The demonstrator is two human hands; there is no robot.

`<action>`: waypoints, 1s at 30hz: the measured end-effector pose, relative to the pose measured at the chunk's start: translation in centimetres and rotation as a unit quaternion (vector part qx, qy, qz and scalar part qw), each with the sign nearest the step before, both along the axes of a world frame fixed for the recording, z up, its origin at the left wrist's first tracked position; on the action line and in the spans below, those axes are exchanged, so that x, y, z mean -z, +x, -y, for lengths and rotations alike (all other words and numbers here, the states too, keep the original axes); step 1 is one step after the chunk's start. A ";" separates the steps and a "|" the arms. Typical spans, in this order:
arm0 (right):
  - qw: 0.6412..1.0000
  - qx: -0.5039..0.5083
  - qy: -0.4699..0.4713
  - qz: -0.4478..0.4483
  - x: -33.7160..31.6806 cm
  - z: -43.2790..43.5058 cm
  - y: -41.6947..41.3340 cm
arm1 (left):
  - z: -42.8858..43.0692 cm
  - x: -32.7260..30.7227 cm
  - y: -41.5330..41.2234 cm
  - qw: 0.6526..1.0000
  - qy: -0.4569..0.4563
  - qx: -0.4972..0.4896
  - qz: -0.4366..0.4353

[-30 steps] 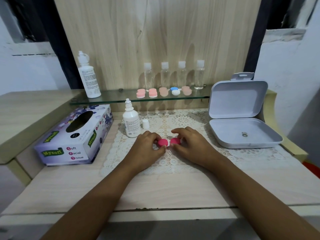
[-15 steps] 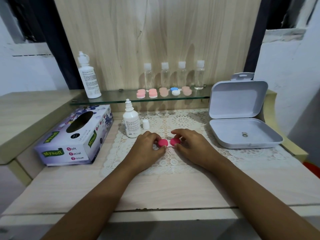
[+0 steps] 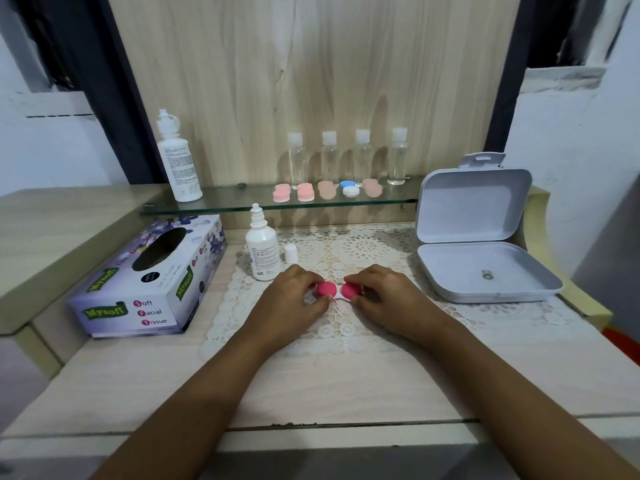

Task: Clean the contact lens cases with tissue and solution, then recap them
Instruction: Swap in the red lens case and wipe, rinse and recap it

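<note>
A contact lens case with two magenta caps sits on the lace mat (image 3: 363, 249) at the table's middle. My left hand (image 3: 289, 301) pinches the left cap (image 3: 327, 289) between thumb and fingers. My right hand (image 3: 388, 297) pinches the right cap (image 3: 351, 291) the same way. A sliver of the white case body shows between the caps. An uncapped solution bottle (image 3: 262, 252) stands just behind my left hand, its small white cap (image 3: 290, 253) beside it. The tissue box (image 3: 152, 282) lies at the left.
An open grey plastic box (image 3: 485, 275) sits at the right. A glass shelf (image 3: 242, 202) behind carries a tall white bottle (image 3: 178, 161), several clear bottles (image 3: 329, 157) and several pink lens cases (image 3: 304, 192), plus a blue and white one (image 3: 349, 188).
Both hands stay on the magenta caps with only slight finger shifts. Nothing else has moved.
</note>
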State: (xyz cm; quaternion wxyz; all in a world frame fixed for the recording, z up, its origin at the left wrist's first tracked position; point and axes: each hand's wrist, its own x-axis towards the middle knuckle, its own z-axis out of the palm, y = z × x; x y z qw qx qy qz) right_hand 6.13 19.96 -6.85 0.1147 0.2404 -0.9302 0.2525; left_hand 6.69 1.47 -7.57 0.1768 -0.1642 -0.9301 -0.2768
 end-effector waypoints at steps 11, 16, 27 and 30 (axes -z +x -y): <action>0.973 0.118 -0.161 -0.113 -2.4 -1.6 -0.7 | 0.2 0.4 -0.3 0.990 -0.101 -0.001 0.102; 0.938 0.192 -0.211 -0.197 -4.2 -2.2 -2.0 | 0.1 0.4 -0.3 0.989 -0.107 -0.006 0.103; 0.914 0.301 -0.122 -0.241 -5.1 -2.2 -6.1 | 0.1 0.3 -0.2 0.988 -0.112 -0.006 0.105; 0.913 0.313 -0.088 -0.247 -5.0 -2.1 -6.6 | 0.1 0.2 -0.1 0.988 -0.113 -0.006 0.105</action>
